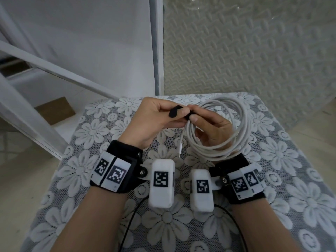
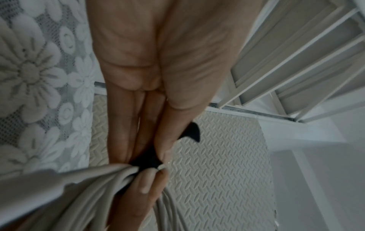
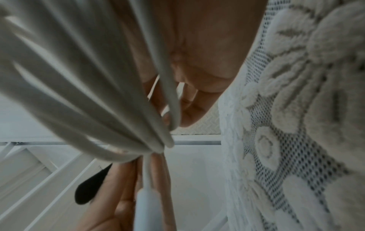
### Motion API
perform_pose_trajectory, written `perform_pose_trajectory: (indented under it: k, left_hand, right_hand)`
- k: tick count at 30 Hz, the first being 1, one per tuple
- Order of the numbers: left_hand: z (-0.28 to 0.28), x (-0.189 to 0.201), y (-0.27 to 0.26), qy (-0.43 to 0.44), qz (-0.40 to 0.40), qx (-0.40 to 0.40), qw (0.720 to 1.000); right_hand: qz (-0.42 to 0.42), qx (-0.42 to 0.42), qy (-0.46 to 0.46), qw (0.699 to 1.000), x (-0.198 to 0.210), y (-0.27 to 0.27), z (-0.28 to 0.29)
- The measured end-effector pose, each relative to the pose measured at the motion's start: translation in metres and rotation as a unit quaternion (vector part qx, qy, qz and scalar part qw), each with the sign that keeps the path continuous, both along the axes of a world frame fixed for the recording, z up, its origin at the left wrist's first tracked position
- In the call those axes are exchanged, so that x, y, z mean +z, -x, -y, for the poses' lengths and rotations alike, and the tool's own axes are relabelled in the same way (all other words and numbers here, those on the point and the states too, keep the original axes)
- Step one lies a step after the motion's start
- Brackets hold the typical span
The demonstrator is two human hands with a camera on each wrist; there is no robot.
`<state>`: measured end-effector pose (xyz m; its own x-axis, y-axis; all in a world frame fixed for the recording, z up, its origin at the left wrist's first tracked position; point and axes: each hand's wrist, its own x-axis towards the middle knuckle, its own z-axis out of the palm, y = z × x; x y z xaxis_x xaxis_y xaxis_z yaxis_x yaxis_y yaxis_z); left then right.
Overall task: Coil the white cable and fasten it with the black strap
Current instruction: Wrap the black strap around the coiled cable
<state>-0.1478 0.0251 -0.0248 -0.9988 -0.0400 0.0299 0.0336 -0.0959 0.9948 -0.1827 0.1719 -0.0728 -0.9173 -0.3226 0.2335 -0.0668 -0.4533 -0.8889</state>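
Observation:
The white cable (image 1: 225,131) is wound into a coil of several loops and held above the table. My right hand (image 1: 209,128) reaches through the coil and grips the bunched strands, thumb on top. My left hand (image 1: 156,120) pinches the black strap (image 1: 174,112) against the bundle; the strap's rounded tab sticks up over the thumb. A loose cable end with its connector (image 1: 180,150) hangs down between my wrists. The left wrist view shows the strap (image 2: 148,161) squeezed between fingertips at the bundle (image 2: 98,184). In the right wrist view the strands (image 3: 88,93) fill the left side, with the strap tab (image 3: 88,186) below.
The table carries a grey lace cloth (image 1: 291,179) with white flowers. A white metal frame (image 1: 156,46) and sloping rails (image 1: 54,70) stand at the back left. A textured foam panel (image 1: 254,51) rises behind the table. Thin black wires (image 1: 131,222) run from the wrist cameras toward me.

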Motion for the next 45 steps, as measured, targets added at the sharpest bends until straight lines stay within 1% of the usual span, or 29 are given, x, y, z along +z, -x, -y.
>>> perform_pose_trajectory:
  k: [2,7,11,15,18,19,21,24,27,31,34,37,42,45]
  left_hand:
    - [0.000,-0.001,0.001,-0.012,0.006,0.006,1.000]
    - [-0.001,-0.001,0.001,0.011,-0.017,0.041,0.999]
    - [-0.001,-0.001,0.001,0.009,-0.028,0.066,0.997]
    - [-0.001,-0.001,0.001,0.044,-0.048,0.070,0.995]
    - [-0.001,-0.005,0.004,0.103,-0.067,0.097,0.988]
    - [-0.002,-0.007,0.005,0.118,-0.072,0.104,0.985]
    - [-0.002,-0.009,0.006,0.124,-0.072,0.107,0.984]
    - [-0.001,-0.007,0.006,0.113,-0.075,0.109,0.985]
    - [-0.002,-0.005,0.006,0.132,-0.082,0.115,0.981]
    - [-0.002,-0.006,0.004,0.098,-0.074,0.090,0.988]
    - [-0.002,-0.002,0.002,0.108,-0.093,0.061,0.988]
    - [-0.003,-0.002,0.001,0.080,-0.085,0.040,0.992]
    - [-0.003,-0.004,0.002,0.067,-0.062,0.060,0.994]
    - [-0.005,-0.004,0.003,0.029,-0.029,0.055,0.998]
  right_hand:
    - [0.009,0.004,0.013,1.000,-0.001,0.001,0.000]
    - [0.021,0.007,0.035,0.999,-0.001,0.001,0.000]
    - [0.036,0.004,0.055,0.998,-0.004,0.001,0.002]
    - [0.027,0.003,0.058,0.998,-0.005,0.002,0.002]
    - [0.000,0.014,0.046,0.999,-0.004,0.002,0.004]
    - [-0.004,0.020,0.048,0.999,-0.004,0.001,0.005]
    - [0.007,0.021,0.070,0.997,-0.004,-0.001,0.008]
    - [0.012,0.002,0.095,0.995,-0.004,-0.001,0.011]
    - [0.002,-0.033,0.061,0.998,-0.004,0.001,0.010]
    - [-0.011,-0.053,0.035,0.998,-0.007,0.001,0.009]
    - [0.018,-0.065,0.048,0.997,-0.008,0.003,0.006]
    - [0.009,-0.078,0.027,0.997,-0.007,0.002,0.003]
    - [0.058,-0.063,0.039,0.996,-0.001,0.001,0.006]
    - [0.083,-0.050,0.076,0.992,0.004,-0.003,0.006]
